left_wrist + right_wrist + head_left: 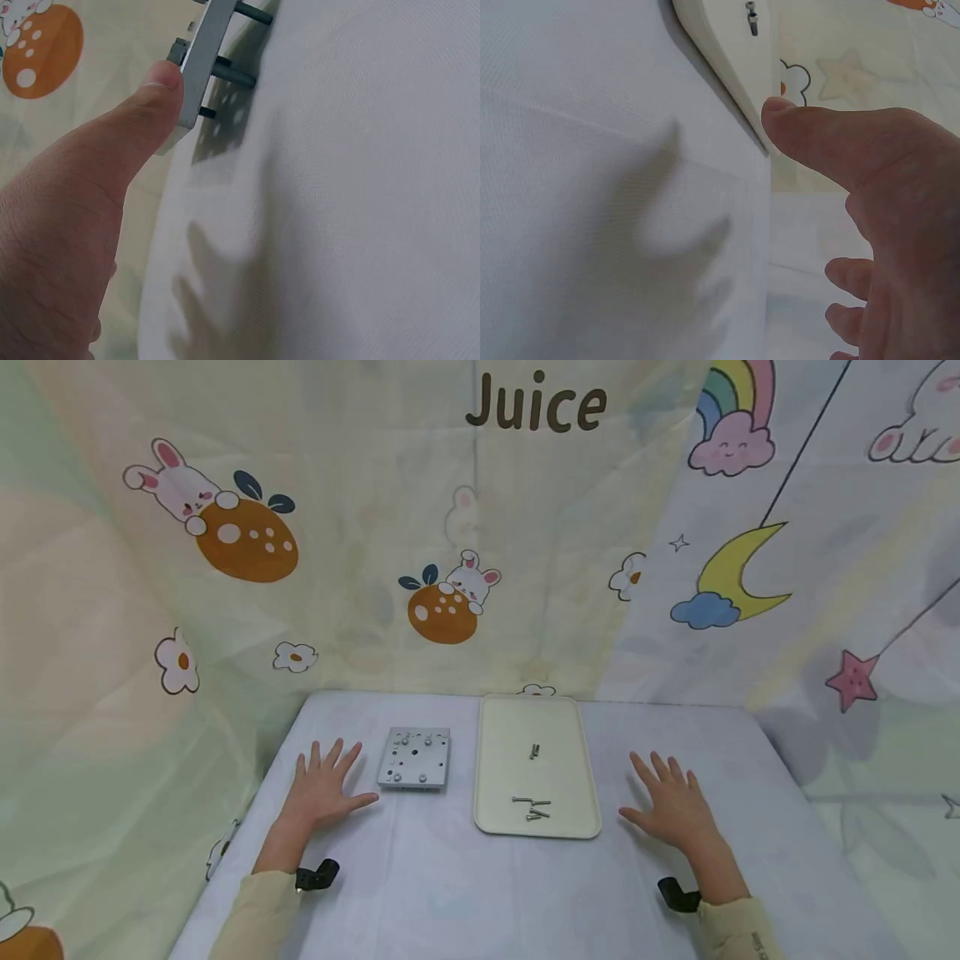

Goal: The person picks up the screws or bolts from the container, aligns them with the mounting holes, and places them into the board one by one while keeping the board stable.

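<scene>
Head view: the table supports a tray. The right hand is near the tray's right edge, fingers spread apart. The left hand has its fingers likewise spread; the block lies to the right of these fingers, just beside the thumb tip. Left wrist view: bolts project from the block's underside. Small screws lie in the tray, in two groups.

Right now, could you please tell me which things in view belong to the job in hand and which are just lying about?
Likely part of the job:
silvery square metal plate
cream rectangular shallow tray
small silvery metal screws in the tray

Seemingly only surroundings or worn gear:
pale cartoon-printed fabric backdrop
plain white tablecloth
black wrist-worn devices
</scene>
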The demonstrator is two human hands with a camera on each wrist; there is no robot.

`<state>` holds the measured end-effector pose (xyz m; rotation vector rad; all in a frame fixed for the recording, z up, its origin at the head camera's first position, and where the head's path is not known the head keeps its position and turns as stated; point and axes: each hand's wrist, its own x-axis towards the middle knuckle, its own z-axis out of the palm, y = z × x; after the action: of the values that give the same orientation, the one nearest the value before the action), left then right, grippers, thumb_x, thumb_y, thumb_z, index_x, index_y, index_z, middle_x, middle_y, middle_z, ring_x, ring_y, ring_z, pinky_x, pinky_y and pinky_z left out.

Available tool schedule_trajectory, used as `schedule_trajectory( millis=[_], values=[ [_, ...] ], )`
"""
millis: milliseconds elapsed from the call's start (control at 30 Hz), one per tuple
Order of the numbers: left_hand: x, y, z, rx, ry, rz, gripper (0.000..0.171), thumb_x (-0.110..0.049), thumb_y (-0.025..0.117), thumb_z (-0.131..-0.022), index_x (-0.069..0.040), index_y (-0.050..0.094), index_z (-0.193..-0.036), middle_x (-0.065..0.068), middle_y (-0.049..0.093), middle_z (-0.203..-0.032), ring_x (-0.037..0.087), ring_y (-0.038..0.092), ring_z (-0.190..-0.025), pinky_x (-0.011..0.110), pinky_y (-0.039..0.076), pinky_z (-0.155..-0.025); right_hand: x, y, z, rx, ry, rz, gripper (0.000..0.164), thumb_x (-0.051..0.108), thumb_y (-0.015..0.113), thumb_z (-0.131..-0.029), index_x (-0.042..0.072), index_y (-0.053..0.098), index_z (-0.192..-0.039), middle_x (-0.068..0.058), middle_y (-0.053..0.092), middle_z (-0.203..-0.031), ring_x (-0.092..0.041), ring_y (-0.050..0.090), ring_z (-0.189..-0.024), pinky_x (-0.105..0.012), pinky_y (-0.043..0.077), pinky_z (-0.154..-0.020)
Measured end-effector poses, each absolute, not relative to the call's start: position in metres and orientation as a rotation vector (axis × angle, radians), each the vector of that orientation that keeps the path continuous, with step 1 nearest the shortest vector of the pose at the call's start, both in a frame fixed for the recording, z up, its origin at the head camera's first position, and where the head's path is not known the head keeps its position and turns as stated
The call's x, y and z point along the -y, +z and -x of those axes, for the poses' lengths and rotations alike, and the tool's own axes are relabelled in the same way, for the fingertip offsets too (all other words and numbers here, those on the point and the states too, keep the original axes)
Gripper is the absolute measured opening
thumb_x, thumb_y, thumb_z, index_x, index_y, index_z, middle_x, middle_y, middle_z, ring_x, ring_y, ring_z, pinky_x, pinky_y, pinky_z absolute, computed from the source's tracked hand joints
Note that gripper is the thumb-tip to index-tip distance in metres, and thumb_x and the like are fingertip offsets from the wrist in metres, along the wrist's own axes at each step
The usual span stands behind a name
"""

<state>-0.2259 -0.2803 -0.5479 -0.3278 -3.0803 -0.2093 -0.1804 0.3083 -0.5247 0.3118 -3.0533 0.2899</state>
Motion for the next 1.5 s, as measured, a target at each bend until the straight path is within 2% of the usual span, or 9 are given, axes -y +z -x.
schedule_trajectory(
  millis=[267, 400, 600, 733, 933, 1033, 1167, 1400, 1500],
  values=[
    [0.277, -0.545, 0.233, 3.094, -0.234, 0.326, 0.106, -0.079, 0.056, -0.075, -0.013, 0.029, -0.154, 0.024, 0.019, -0.157, 0.058, 0.002, -0.138, 0.071, 0.003, -0.107, -0.306, -0.521, 0.186, 3.036, 0.299, -0.328, 0.091, 0.047, 0.074, -0.081, 0.007, 0.032, -0.151, -0.033, 0.027, -0.15, -0.056, 0.021, -0.135, -0.072, 0.015, -0.104],
    [0.276, -0.545, 0.232, 3.099, -0.25, 0.33, 0.106, -0.078, 0.058, -0.075, -0.012, 0.031, -0.153, 0.025, 0.021, -0.156, 0.059, 0.005, -0.137, 0.07, 0.006, -0.107, -0.304, -0.521, 0.186, 3.025, 0.291, -0.341, 0.09, 0.045, 0.075, -0.081, 0.006, 0.034, -0.15, -0.033, 0.029, -0.149, -0.056, 0.024, -0.134, -0.072, 0.018, -0.104],
    [0.271, -0.546, 0.227, 3.111, -0.271, 0.328, 0.108, -0.08, 0.057, -0.073, -0.011, 0.032, -0.152, 0.026, 0.023, -0.155, 0.06, 0.008, -0.137, 0.072, 0.008, -0.107, -0.3, -0.52, 0.184, 2.994, 0.349, -0.356, 0.086, 0.041, 0.077, -0.08, 0.002, 0.04, -0.147, -0.034, 0.035, -0.145, -0.056, 0.031, -0.13, -0.07, 0.028, -0.1],
    [0.263, -0.541, 0.228, 3.103, -0.322, 0.317, 0.11, -0.08, 0.059, -0.072, -0.01, 0.032, -0.152, 0.026, 0.024, -0.154, 0.058, 0.009, -0.137, 0.072, 0.005, -0.106, -0.292, -0.516, 0.189, 2.964, 0.433, -0.349, 0.074, 0.035, 0.078, -0.081, 0.002, 0.049, -0.141, -0.032, 0.042, -0.14, -0.053, 0.041, -0.125, -0.067, 0.039, -0.093],
    [0.253, -0.536, 0.231, 3.116, -0.57, 0.303, 0.114, -0.07, 0.069, -0.072, -0.004, 0.024, -0.153, 0.028, 0.022, -0.154, 0.056, 0.011, -0.138, 0.069, 0.009, -0.108, -0.273, -0.505, 0.204, 2.957, 0.534, -0.368, 0.055, 0.029, 0.076, -0.084, 0.003, 0.06, -0.13, -0.026, 0.054, -0.131, -0.045, 0.051, -0.119, -0.061, 0.044, -0.092],
    [0.252, -0.539, 0.23, 3.114, -0.837, 0.241, 0.114, -0.061, 0.075, -0.073, -0.006, 0.018, -0.155, 0.024, 0.018, -0.157, 0.051, 0.008, -0.141, 0.068, 0.01, -0.109, -0.262, -0.502, 0.21, 2.952, 0.591, -0.38, 0.049, 0.027, 0.076, -0.085, 0.003, 0.063, -0.126, -0.021, 0.059, -0.126, -0.041, 0.055, -0.116, -0.057, 0.046, -0.092],
    [0.253, -0.547, 0.225, 3.064, -1.11, 0.162, 0.116, -0.052, 0.082, -0.071, -0.009, 0.015, -0.156, 0.02, 0.016, -0.159, 0.046, 0.005, -0.143, 0.067, 0.013, -0.109, -0.247, -0.501, 0.215, 2.955, 0.674, -0.396, 0.045, 0.026, 0.075, -0.086, 0.005, 0.064, -0.125, -0.016, 0.062, -0.124, -0.037, 0.055, -0.117, -0.053, 0.046, -0.095],
    [0.248, -0.559, 0.228, 2.983, -1.245, 0.155, 0.118, -0.049, 0.085, -0.069, -0.012, 0.015, -0.156, 0.019, 0.019, -0.158, 0.042, 0.017, -0.143, 0.061, 0.021, -0.111, -0.217, -0.497, 0.22, 2.946, 0.844, -0.48, 0.042, 0.022, 0.074, -0.088, 0.006, 0.064, -0.125, -0.013, 0.063, -0.126, -0.035, 0.055, -0.119, -0.052, 0.045, -0.096],
    [0.244, -0.562, 0.23, 2.971, -1.286, 0.132, 0.119, -0.049, 0.086, -0.068, -0.013, 0.015, -0.156, 0.018, 0.018, -0.159, 0.04, 0.016, -0.144, 0.059, 0.021, -0.111, -0.205, -0.497, 0.22, 2.961, 0.922, -0.512, 0.041, 0.021, 0.073, -0.088, 0.006, 0.064, -0.125, -0.01, 0.063, -0.126, -0.035, 0.057, -0.116, -0.05, 0.047, -0.094]
  ],
)
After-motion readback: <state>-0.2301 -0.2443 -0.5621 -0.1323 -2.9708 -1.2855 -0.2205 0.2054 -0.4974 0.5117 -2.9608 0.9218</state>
